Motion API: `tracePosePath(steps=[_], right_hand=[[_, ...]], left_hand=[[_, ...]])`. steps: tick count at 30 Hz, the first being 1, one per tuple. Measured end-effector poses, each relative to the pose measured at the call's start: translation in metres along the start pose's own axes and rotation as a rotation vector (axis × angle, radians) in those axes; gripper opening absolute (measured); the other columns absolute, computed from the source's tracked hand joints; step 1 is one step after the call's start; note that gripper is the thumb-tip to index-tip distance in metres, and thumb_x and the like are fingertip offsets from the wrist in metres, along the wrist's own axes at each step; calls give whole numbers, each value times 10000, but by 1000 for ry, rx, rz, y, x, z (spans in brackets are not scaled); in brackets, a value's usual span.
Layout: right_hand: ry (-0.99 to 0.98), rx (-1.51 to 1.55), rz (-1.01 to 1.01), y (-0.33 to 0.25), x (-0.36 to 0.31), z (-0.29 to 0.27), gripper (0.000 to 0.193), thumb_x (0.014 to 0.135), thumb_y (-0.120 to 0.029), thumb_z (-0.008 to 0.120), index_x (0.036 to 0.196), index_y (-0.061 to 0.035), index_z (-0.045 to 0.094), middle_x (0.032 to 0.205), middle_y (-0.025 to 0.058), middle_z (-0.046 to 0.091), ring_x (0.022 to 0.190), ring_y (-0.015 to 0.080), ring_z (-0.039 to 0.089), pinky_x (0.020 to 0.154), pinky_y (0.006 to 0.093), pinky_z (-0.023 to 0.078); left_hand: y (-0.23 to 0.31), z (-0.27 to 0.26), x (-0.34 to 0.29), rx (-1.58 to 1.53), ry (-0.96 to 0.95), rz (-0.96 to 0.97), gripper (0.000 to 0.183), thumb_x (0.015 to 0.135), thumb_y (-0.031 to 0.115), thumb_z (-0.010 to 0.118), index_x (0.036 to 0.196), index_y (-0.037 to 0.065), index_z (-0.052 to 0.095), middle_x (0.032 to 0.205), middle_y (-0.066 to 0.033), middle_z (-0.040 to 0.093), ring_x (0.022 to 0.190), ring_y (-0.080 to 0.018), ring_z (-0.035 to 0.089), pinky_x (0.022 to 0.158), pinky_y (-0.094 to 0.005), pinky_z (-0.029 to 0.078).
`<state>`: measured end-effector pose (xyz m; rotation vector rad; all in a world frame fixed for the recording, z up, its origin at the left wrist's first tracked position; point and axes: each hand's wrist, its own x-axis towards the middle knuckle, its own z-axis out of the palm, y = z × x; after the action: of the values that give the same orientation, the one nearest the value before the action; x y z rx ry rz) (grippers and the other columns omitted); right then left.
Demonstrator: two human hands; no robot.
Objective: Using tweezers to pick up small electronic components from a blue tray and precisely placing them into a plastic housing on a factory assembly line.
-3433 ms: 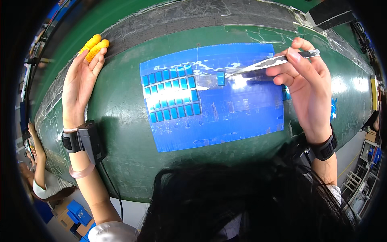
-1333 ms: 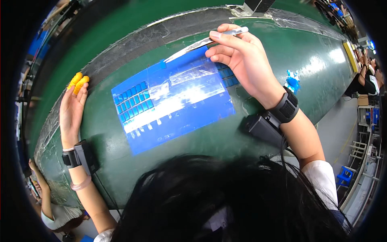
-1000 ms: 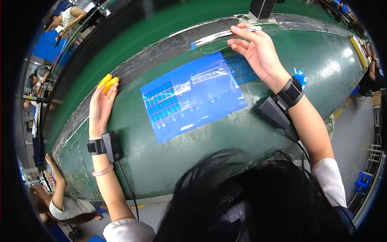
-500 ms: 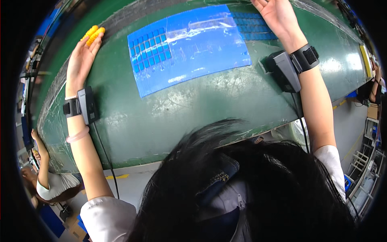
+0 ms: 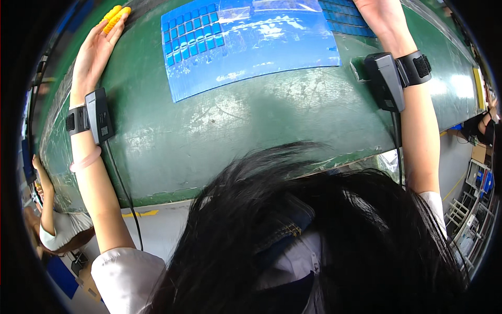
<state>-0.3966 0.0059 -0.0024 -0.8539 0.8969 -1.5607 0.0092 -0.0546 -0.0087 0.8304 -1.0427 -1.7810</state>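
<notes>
I can't tell what my right hand (image 5: 380, 18) grips, but with my left hand (image 5: 94, 57) open, yellow covers (image 5: 118, 21) on its fingers, I should keep the blue tiles (image 5: 193, 48) square on the blue sheet (image 5: 251, 55) between them

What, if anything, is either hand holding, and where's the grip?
Left hand: apparently nothing; the yellow ribbed finger covers look worn, not gripped. Right hand: can't tell, its fingertips are out of frame.
</notes>
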Motion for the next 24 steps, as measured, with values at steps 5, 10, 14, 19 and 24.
tracePosePath(steps=[5,10,14,19,24], right_hand=[[-26,-3,9,3,1,0,114,696,-81,549,778,-61,472,721,40,484,688,122,484,596,196,399],[-8,-40,-5,0,-2,2,105,702,-79,539,783,-60,476,723,37,486,687,123,486,587,194,400],[6,-43,-10,1,-1,4,103,707,-73,530,794,-54,479,726,36,490,684,122,491,580,191,403],[9,-45,44,0,0,2,138,715,-65,515,843,-36,473,742,35,493,683,119,490,579,185,402],[37,-48,33,1,-3,7,183,721,-73,510,892,-30,460,764,38,489,684,114,481,589,182,395]], left_hand=[[1,0,-3,-10,5,1,386,809,78,348,1124,-118,237,1181,-236,265,1084,-245,329,936,-285,262],[1,3,-2,-10,26,-6,399,804,74,361,1135,-108,232,1187,-214,270,1088,-232,325,933,-274,262],[2,0,-3,-12,28,1,393,806,81,356,1126,-115,240,1177,-231,274,1087,-246,327,937,-283,259],[2,3,-4,42,69,14,394,804,89,365,1122,-114,251,1168,-228,292,1078,-240,341,928,-276,269],[-1,7,-3,67,93,19,394,803,92,371,1121,-111,259,1159,-227,305,1063,-233,359,908,-265,297]])
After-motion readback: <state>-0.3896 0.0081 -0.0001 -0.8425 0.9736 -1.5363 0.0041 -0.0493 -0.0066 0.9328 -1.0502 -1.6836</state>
